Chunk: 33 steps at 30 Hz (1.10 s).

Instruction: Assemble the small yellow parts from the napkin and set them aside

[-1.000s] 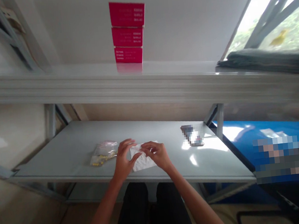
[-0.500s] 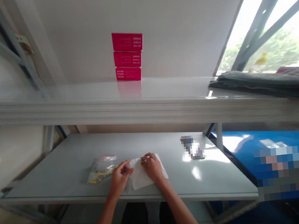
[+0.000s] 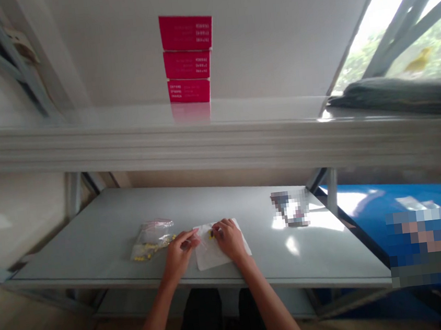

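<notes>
Left hand (image 3: 179, 254): The fingers stretch out close together, over the left edge of the paper, and point at the right hand. I cannot tell if they pinch anything.
Right hand (image 3: 229, 240): It curls down on the paper with the fingertips low. I cannot tell if they pinch anything.
White paper (image 3: 210, 259): It lies flat under the right hand, on a pale shelf (image 3: 94, 236).
Yellow bit (image 3: 211, 233): This tiny bit sits on the paper, just beside the right fingertips.
Clear bag (image 3: 151, 239): It lies just left of the left hand, with yellow bits inside.
Care: Slow, soft fingers seem best, as tiny bits may roll.
Change: The left fingers were more bent a moment ago and now lie straighter.
Far from the hands: Three red boxes (image 3: 189, 58) stand in a stack on a higher shelf (image 3: 123, 138). A blurred thing (image 3: 290, 208) lies to the right of the right hand.
</notes>
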Available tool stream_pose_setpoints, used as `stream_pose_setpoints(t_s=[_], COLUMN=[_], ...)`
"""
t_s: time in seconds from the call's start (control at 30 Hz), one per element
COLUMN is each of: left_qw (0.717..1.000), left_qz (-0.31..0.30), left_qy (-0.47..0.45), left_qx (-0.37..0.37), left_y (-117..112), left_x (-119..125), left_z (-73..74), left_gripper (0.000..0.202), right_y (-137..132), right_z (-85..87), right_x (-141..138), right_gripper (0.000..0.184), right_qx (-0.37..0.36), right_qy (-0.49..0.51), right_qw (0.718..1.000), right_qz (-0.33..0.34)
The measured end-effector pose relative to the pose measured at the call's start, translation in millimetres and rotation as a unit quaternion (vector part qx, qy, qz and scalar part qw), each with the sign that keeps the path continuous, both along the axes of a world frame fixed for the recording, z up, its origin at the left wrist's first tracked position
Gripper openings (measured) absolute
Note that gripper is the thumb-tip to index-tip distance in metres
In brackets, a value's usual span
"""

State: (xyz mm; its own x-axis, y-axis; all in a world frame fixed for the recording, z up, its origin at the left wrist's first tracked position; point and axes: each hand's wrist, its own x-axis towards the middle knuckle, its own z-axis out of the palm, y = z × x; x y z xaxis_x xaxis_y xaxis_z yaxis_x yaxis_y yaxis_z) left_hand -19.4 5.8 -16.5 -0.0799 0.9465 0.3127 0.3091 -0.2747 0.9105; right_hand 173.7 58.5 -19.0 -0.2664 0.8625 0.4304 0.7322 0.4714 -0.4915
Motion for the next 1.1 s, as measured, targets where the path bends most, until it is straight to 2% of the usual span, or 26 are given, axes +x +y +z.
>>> stream_pose_setpoints(t_s=[0.27, 0.53, 0.77, 0.9, 0.97, 1.1], left_qw=[1.0, 0.999, 0.999, 0.999, 0.999, 0.998], left_qz=[-0.003, -0.005, 0.009, 0.007, 0.008, -0.01], left_qy=[0.024, 0.039, 0.034, 0.033, 0.036, 0.055], left_qx=[0.002, 0.005, 0.002, -0.009, -0.016, -0.023], left_y=[-0.2, 0.1, 0.8, 2.4, 3.0, 2.9], left_x=[1.6, 2.5, 2.5, 1.5, 1.4, 2.3], left_z=[3.4, 4.7, 1.7, -3.2, -4.2, -2.2], left_gripper=[0.032, 0.032, 0.031, 0.032, 0.031, 0.027], right_y=[3.5, -8.4, -2.8, -7.8, -12.3, -16.2], right_z=[-0.9, 7.3, -5.2, -3.2, -0.9, 0.9], right_x=[0.5, -3.1, 3.3, 9.1, 10.8, 11.6], right_gripper=[0.016, 0.02, 0.023, 0.023, 0.02, 0.018], right_qx=[-0.013, -0.032, -0.029, 0.004, 0.018, 0.003], right_qy=[0.007, 0.136, 0.133, 0.089, 0.05, -0.012], right_qw=[1.0, 0.988, 0.989, 0.989, 0.989, 0.994], right_qz=[0.007, 0.066, -0.061, -0.121, -0.135, -0.112])
